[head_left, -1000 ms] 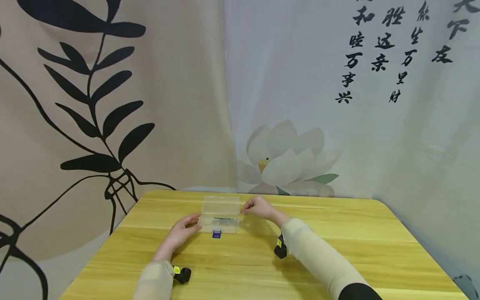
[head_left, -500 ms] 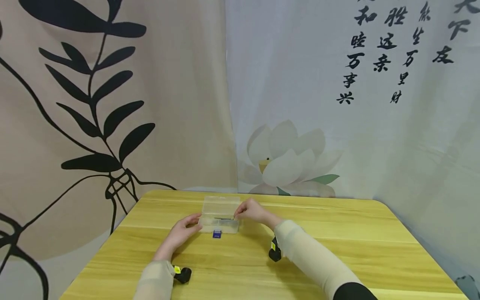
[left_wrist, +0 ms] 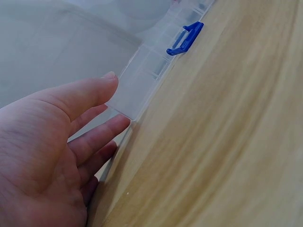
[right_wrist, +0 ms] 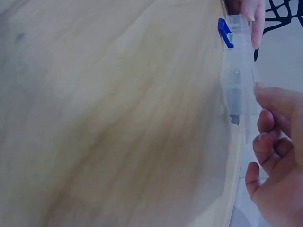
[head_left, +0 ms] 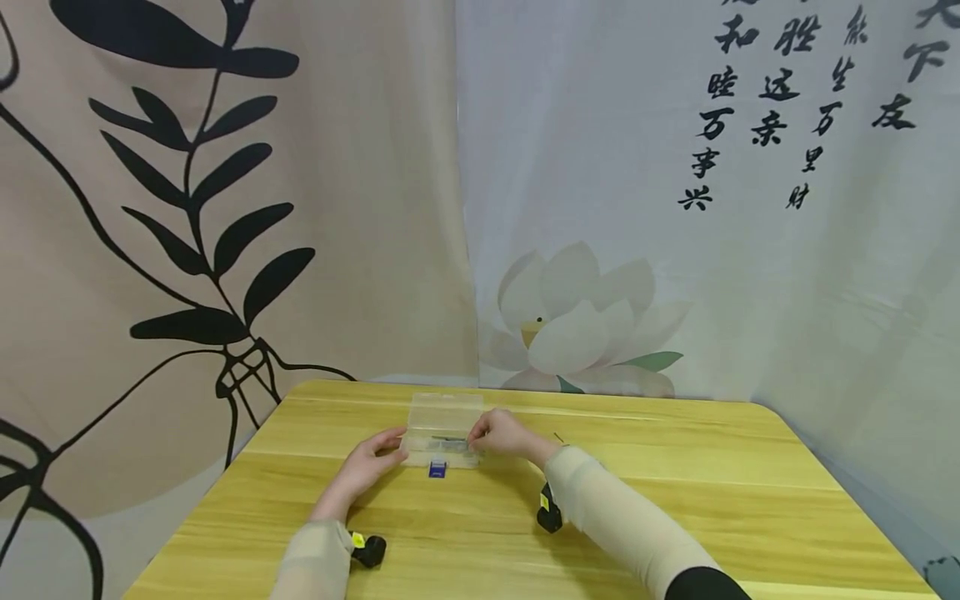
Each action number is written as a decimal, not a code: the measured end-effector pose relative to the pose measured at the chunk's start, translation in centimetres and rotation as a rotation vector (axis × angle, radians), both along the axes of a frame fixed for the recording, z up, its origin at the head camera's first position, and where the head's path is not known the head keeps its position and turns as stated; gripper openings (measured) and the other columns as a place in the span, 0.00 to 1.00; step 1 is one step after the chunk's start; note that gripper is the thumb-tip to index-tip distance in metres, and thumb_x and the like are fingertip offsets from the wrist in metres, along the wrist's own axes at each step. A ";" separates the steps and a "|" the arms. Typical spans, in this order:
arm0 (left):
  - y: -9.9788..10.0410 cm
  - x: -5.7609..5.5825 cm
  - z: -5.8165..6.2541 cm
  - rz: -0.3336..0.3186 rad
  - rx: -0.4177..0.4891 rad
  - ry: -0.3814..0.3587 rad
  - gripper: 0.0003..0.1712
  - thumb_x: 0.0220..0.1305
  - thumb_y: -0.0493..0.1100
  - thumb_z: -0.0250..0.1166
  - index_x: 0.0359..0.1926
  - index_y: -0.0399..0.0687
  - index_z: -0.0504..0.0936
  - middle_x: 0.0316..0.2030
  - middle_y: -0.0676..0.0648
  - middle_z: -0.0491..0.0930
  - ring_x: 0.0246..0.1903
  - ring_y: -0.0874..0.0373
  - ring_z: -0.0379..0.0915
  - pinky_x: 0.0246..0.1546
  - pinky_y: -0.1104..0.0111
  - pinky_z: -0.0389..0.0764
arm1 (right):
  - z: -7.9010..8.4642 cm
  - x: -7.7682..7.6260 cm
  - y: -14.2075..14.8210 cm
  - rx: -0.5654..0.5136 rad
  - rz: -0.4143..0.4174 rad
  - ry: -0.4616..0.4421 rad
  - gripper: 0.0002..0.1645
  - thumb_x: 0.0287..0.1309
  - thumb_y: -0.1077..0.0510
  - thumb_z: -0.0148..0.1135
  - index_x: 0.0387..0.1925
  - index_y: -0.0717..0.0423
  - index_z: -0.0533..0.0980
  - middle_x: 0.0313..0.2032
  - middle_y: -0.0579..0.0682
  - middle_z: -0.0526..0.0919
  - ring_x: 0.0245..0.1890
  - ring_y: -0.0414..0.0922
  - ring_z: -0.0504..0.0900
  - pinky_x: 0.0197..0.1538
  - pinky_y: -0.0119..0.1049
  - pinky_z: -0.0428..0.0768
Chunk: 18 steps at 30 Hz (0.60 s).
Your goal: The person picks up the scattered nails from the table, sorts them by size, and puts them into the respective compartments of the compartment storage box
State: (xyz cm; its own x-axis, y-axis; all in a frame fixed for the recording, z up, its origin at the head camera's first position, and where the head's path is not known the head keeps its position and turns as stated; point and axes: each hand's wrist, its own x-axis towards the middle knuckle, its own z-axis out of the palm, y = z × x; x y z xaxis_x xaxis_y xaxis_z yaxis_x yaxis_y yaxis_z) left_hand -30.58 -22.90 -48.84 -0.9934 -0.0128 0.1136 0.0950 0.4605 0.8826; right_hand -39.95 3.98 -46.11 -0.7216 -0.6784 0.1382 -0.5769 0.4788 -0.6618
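A clear plastic storage box with dividers sits on the table, its see-through lid folded back. My left hand holds the box's left end, thumb at the near side and fingers round the corner. A blue latch stands out from the box front. My right hand is at the right end of the box, fingers curled. In the right wrist view its thumb and forefinger pinch a thin grey piece, too faint to tell its kind. A slim dark rod lies across the box.
Behind my right wrist, a small thin dark piece lies on the wooden table. The table's far edge is just behind the lid, against a printed curtain. A black wrist camera hangs under the left sleeve.
My right hand has moved left and down, from beside the box to over its right end. The left hand stays on the box. A small dark piece behind the right wrist has come into view.
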 end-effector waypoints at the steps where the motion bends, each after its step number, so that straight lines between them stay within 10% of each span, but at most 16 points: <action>1: 0.0 0.0 0.0 0.003 -0.001 -0.003 0.28 0.67 0.43 0.64 0.66 0.42 0.71 0.55 0.37 0.76 0.58 0.40 0.68 0.61 0.44 0.62 | 0.0 0.1 0.0 0.002 0.000 0.001 0.03 0.56 0.63 0.69 0.28 0.57 0.86 0.29 0.42 0.83 0.27 0.34 0.74 0.31 0.28 0.75; 18: -0.2 -0.3 -0.3 -0.005 -0.003 -0.008 0.29 0.67 0.43 0.64 0.67 0.44 0.70 0.57 0.37 0.75 0.60 0.40 0.67 0.62 0.44 0.60 | 1.4 -0.5 3.2 -0.084 -0.049 0.043 0.08 0.60 0.60 0.65 0.36 0.60 0.86 0.37 0.49 0.86 0.37 0.42 0.82 0.40 0.35 0.80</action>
State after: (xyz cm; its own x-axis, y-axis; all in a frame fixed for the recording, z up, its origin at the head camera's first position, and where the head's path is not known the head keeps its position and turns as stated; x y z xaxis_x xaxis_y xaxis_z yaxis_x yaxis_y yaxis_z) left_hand -30.83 -23.08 -49.12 -0.9944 -0.0076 0.1056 0.0901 0.4624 0.8821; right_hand -40.41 7.20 -44.68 -0.7459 -0.6270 0.2245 -0.5826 0.4510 -0.6762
